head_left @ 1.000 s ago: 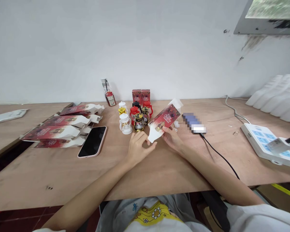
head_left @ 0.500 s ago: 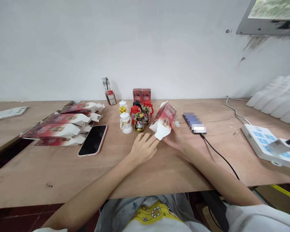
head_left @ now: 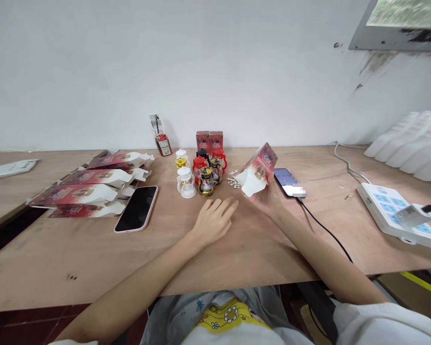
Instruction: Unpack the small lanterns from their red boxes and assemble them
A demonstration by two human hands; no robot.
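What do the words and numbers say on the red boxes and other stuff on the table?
Nothing here can be read.
Red box in the right hand: gold print, too blurred.
Flat red cartons: print too small.
Two small red boxes by the wall: too small.
Packet with a red label: too small.
Phone screen: blurred.

Soft, even light fills the room, bright on the white wall (head_left: 93,72). Only a faint shadow lies under the left hand (head_left: 215,218). The table (head_left: 57,258) bows at the edges; the lit phone (head_left: 285,177) is partly blurred.
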